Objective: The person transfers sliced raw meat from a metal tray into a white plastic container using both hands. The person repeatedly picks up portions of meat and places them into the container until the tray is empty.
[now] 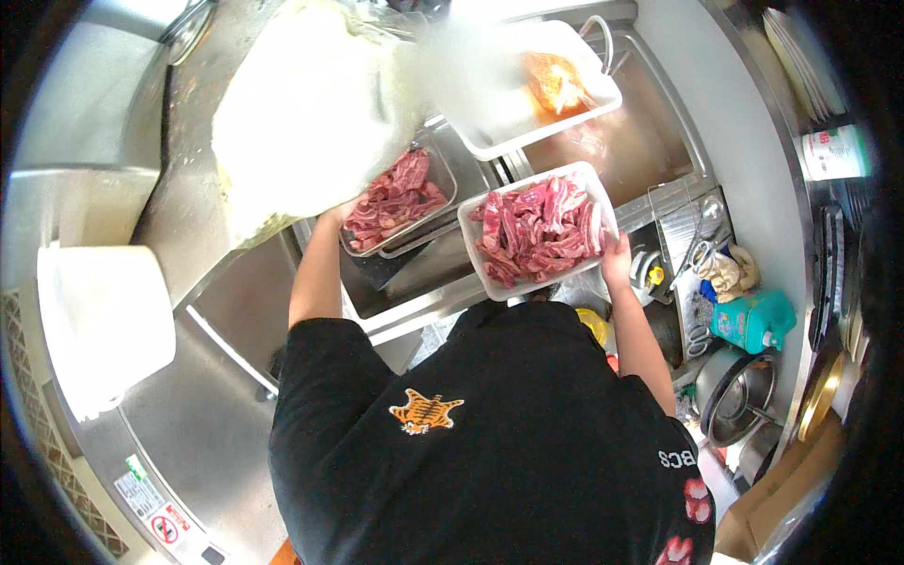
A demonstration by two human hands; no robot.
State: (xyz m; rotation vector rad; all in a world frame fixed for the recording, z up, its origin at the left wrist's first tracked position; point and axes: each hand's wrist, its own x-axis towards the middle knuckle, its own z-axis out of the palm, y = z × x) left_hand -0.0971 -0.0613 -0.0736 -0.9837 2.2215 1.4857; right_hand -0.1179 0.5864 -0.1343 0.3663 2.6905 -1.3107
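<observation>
My right hand (617, 261) grips the right rim of a white plastic tray (492, 288) heaped with strips of raw red meat (540, 229). The tray is in front of my chest, beside the sink edge. My left hand (343, 211) is at the left rim of a clear plastic container (452, 185), which also holds raw meat strips (395, 201). A large, overexposed white bag (311, 120) hides part of that hand and container. Its fingers cannot be made out, so whether they grip the rim does not show.
Beyond the meat stands a white basin (487, 145) with an orange-red bagged item (554, 81). Cloudy water fills the sink (635, 141) behind it. At right are scissors (699, 339), a teal jug (752, 321) and a steel pot (720, 399). A white container (106, 325) stands at left.
</observation>
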